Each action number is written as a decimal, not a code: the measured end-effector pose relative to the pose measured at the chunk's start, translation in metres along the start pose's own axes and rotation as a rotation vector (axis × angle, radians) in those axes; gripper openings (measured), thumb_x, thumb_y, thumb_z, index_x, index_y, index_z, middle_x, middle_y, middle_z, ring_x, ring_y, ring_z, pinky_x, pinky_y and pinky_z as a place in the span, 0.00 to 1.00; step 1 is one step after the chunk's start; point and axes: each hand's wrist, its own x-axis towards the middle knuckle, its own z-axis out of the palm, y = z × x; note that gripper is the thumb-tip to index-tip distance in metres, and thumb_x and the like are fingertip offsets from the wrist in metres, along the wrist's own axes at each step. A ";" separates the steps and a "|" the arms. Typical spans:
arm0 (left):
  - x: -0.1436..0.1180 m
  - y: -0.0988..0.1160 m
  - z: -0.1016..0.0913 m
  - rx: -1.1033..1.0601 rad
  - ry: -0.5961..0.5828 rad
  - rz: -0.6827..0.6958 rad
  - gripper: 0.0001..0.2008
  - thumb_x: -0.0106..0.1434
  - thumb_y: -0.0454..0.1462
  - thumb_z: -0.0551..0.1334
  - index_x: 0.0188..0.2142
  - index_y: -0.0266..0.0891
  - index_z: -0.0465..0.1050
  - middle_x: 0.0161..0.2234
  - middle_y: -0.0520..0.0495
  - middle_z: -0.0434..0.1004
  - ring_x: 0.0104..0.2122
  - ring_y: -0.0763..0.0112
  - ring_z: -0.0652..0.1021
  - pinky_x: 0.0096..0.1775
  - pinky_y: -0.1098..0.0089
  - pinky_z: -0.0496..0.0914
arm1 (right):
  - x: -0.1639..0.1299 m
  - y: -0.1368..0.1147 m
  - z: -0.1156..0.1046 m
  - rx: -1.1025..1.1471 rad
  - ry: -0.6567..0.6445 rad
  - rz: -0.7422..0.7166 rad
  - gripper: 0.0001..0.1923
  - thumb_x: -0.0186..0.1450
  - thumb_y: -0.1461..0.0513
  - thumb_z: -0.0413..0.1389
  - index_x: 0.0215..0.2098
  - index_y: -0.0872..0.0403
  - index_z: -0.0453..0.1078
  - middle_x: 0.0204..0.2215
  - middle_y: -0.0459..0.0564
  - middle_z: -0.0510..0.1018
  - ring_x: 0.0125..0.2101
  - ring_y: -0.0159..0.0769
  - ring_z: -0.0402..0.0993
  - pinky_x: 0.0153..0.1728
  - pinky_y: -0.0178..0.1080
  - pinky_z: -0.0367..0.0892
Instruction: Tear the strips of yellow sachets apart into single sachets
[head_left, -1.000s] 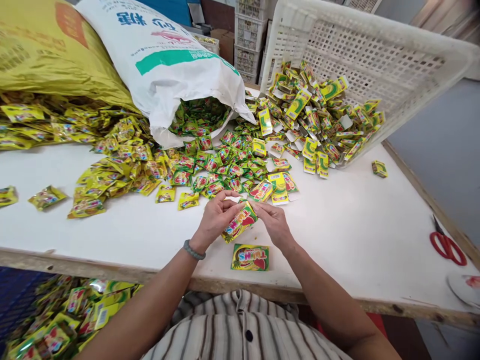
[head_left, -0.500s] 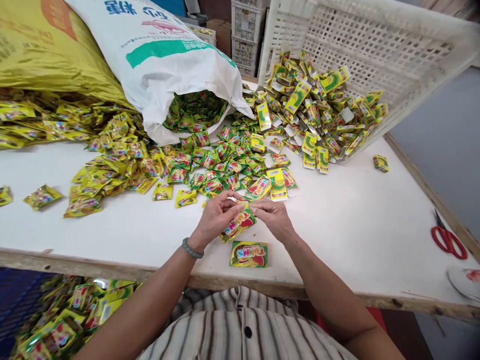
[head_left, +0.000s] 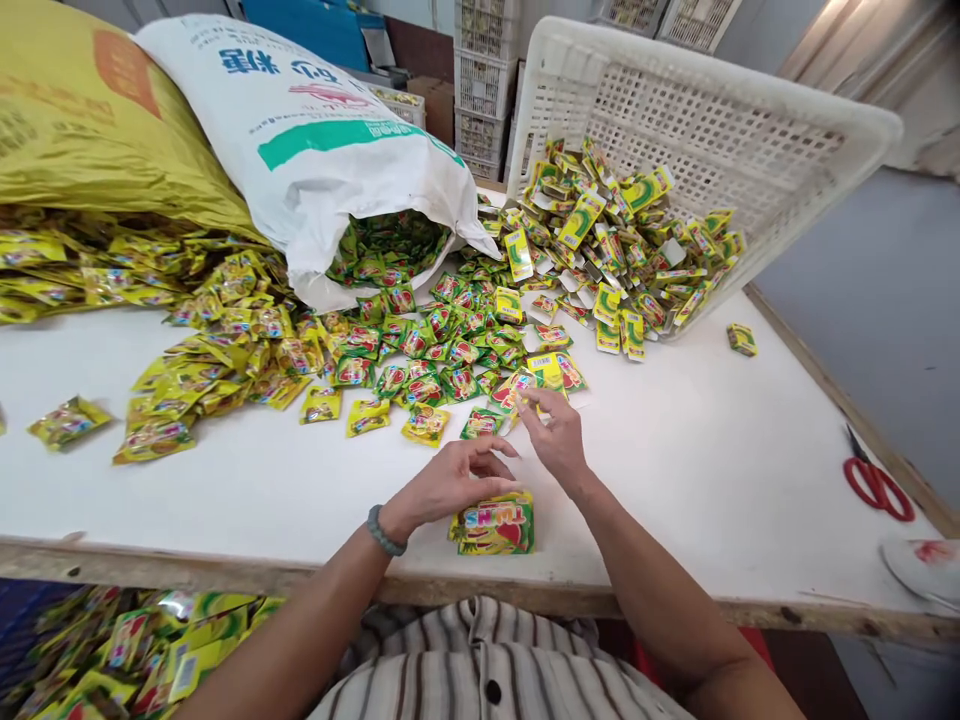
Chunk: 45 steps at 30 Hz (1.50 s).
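Observation:
My left hand (head_left: 454, 485), a bracelet at its wrist, is over two small "TWINS" candy boxes (head_left: 495, 525) lying one partly on the other near the table's front edge. Its fingers and thumb are apart, the thumb along the boxes' upper edge. Farther up, my right hand (head_left: 556, 435) pinches the near edge of another candy box (head_left: 511, 390) with thumb and fingertips; that box leans among other flat boxes. Just left of it sits a green candy sachet (head_left: 482, 423), and a yellow sachet (head_left: 426, 425) lies beyond my left hand.
A white sack (head_left: 360, 150) spills green sachets and a yellow sack (head_left: 112, 130) spills yellow ones. At the right, a tipped white crate (head_left: 697, 100) pours out small boxes. Red-handled scissors (head_left: 877, 490) lie near the right edge. Below left is a bin of filled boxes (head_left: 150, 640).
The candy box that both hands held now rests on the other box by the front edge. My left hand has moved nearer and opened; my right hand has moved up to another box.

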 end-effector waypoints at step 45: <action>-0.044 -0.016 -0.089 -0.112 0.642 0.101 0.25 0.47 0.48 0.71 0.40 0.37 0.72 0.31 0.47 0.79 0.30 0.63 0.78 0.31 0.69 0.69 | 0.004 -0.026 0.047 -0.188 -0.379 0.286 0.15 0.56 0.50 0.59 0.30 0.51 0.65 0.22 0.43 0.71 0.24 0.34 0.65 0.24 0.35 0.57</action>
